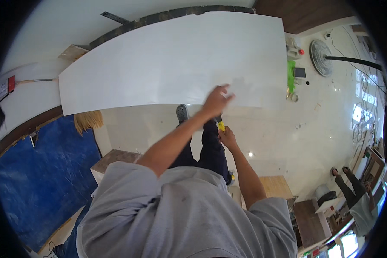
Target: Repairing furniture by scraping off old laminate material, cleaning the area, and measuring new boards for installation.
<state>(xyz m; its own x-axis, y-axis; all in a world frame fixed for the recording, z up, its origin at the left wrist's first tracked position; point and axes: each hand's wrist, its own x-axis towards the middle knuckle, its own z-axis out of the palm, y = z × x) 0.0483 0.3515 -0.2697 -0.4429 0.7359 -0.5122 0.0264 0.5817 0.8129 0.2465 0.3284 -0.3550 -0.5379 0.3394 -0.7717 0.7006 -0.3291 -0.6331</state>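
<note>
A large white panel (pixel 172 60) spans the space in front of me. My left hand (pixel 216 102) is over the panel near its close edge, slightly blurred, with fingers apart and nothing visible in them. Lower and to the right, my right hand (pixel 228 137) is closed round a yellow-handled tool (pixel 221 126). The tool's dark end points away from me toward the panel's edge, partly hidden behind my left forearm; its exact kind cannot be made out.
Right of the panel are a jug (pixel 293 51), green plastic (pixel 291 76), a tape roll (pixel 294 98) and a round fan base (pixel 321 58). A broom head (pixel 88 122) and blue sheeting (pixel 47 172) lie left. Another person (pixel 360 202) stands far right.
</note>
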